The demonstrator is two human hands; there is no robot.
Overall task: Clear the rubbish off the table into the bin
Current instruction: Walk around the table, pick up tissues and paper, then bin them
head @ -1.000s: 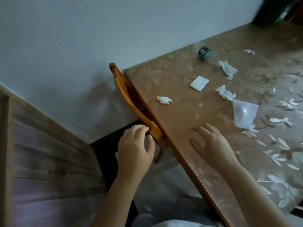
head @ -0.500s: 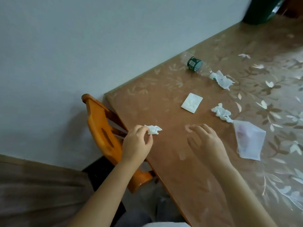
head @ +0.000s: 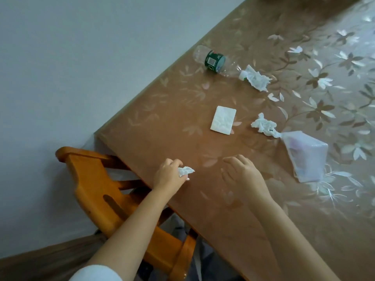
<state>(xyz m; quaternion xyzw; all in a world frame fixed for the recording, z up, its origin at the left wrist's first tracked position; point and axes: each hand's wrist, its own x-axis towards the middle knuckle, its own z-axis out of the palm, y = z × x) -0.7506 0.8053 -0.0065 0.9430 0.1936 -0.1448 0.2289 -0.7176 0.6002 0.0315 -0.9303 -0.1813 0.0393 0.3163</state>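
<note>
Tissue (head: 185, 170), crumpled, is pinched between the curled fingers (head: 172, 162) of the left hand (head: 167, 176) at the desk (head: 162, 118) edge; right hand (head: 241, 175) alongside, fingers relaxed, apart, holding nothing

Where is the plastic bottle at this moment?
In the head view, the plastic bottle lies on its side near the far, wall-side edge of the table, its cap end next to a crumpled tissue.

An orange wooden chair (head: 89, 179) stands at the edge of a table (head: 178, 110) covered in glossy brown floral sheeting, beside a plain pale wall (head: 81, 57); wood-grain floor (head: 40, 260) shows below in dim light.
</note>
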